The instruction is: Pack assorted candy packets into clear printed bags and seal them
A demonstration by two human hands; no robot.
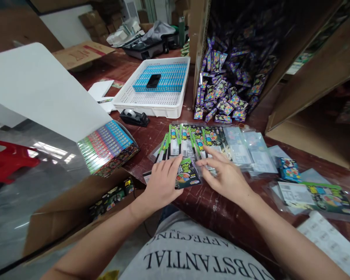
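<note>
1. Grip: left hand (163, 179) closed on the card (188, 175), thumb at its near edge, fingers at its left; right hand (229, 179) half-curled at its right edge — pinching or merely touching, cannot tell.
2. Card: over the table (207, 206), between both hands. Probably light, thin and bendable; the glossy face may slip. Hold by opposite edges — squeezing could crease it.
3. Pouches (238, 142): spread just beyond.
4. Tape dispenser (135, 118), then tray (163, 112): farther off.
</note>
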